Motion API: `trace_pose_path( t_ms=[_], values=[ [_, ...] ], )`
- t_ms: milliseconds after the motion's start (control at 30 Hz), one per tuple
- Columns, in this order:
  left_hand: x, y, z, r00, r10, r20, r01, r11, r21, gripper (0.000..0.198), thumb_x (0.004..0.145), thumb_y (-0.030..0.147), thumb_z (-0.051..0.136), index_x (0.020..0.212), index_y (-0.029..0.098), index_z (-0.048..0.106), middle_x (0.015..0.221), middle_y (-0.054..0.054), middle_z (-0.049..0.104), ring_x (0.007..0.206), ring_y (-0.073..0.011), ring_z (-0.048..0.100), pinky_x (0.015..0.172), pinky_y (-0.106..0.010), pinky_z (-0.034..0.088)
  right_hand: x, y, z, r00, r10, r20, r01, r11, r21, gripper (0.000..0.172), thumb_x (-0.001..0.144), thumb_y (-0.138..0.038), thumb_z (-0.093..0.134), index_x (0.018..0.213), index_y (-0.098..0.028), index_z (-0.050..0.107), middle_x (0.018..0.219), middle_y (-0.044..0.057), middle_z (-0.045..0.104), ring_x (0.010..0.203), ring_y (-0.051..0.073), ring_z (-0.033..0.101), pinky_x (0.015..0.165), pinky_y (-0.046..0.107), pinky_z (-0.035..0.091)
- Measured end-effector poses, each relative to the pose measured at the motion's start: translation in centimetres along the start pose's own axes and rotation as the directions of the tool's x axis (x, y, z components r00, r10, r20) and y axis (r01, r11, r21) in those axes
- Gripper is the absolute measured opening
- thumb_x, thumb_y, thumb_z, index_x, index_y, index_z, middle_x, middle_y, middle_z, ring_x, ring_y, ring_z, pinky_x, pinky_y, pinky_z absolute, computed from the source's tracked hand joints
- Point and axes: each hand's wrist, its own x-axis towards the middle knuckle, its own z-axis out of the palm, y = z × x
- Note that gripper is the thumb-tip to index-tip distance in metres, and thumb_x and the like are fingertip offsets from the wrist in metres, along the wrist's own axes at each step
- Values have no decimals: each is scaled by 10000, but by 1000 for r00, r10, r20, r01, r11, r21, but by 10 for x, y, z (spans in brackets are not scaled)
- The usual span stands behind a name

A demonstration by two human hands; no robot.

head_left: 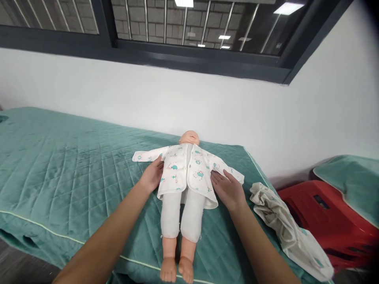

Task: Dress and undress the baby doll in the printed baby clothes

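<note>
Feet (168, 269) nearest you, the doll (171, 215) lies face up on the bed (89, 169), your right hand (228, 188) open, your left (153, 173) unclear in grip, flanking its jacket (174, 169). You seem to be straightening the jacket; its parted front likely calls for drawing together.

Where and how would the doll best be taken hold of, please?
Probably by the torso, from both sides just below the outspread sleeves: the doll lies on its back, leaving its flanks open to the left hand and right hand beside them.
</note>
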Motion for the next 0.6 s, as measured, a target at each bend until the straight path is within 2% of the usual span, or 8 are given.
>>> trace_pose_path(
  t_ms=[100, 200, 300, 400, 500, 600],
  values=[
    [25, -4, 12, 998, -49, 48, 55, 990, -128, 366, 892, 389, 583, 1115, 105, 637, 1007, -129, 742, 958, -282, 711, 884, -416, 567, 27, 3, 17, 999, -32, -31, 33, 999, 17, 64, 795, -269, 555, 815, -224, 597, 844, 52, 702, 991, 213, 688, 981, 399, 547],
    [40, -8, 19, 997, -60, 53, 69, 980, -188, 318, 879, 291, 591, 1129, 99, 631, 938, -104, 755, 889, -262, 727, 872, -410, 574, 42, 4, 25, 999, -14, 42, 15, 999, -33, 186, 787, -371, 538, 840, -212, 619, 856, 81, 722, 1010, 289, 683, 928, 497, 556],
    [52, -6, 26, 999, -46, 27, 51, 976, -210, 290, 873, 249, 586, 1114, 94, 635, 911, -101, 756, 868, -258, 730, 873, -407, 576, 55, 0, 25, 993, -17, 113, 30, 993, -118, 264, 766, -445, 535, 829, -207, 629, 864, 106, 734, 1026, 327, 677, 914, 531, 543],
    [62, -2, 30, 1000, -20, 7, 22, 974, -224, 285, 884, 250, 572, 1119, 100, 628, 944, -113, 751, 872, -260, 727, 863, -413, 581, 71, -5, 17, 988, -82, 130, 99, 987, -127, 252, 760, -448, 543, 824, -218, 623, 874, 101, 733, 1014, 319, 678, 915, 527, 540],
    [71, 6, 20, 1000, 5, 7, -3, 969, -249, 322, 906, 322, 555, 1128, 97, 615, 997, -145, 733, 904, -265, 718, 852, -416, 587, 84, -8, 2, 992, -103, 66, 106, 994, -35, 163, 783, -378, 549, 825, -232, 606, 837, 70, 716, 948, 276, 688, 922, 491, 549],
    [79, 19, -3, 984, 130, -118, -160, 940, -300, 295, 932, 347, 525, 1104, 120, 598, 1023, -142, 716, 942, -237, 705, 859, -393, 587, 92, -15, -18, 996, -78, -53, 83, 993, 84, 40, 783, -265, 559, 808, -240, 576, 784, 33, 687, 856, 220, 689, 924, 435, 561]
  ],
)
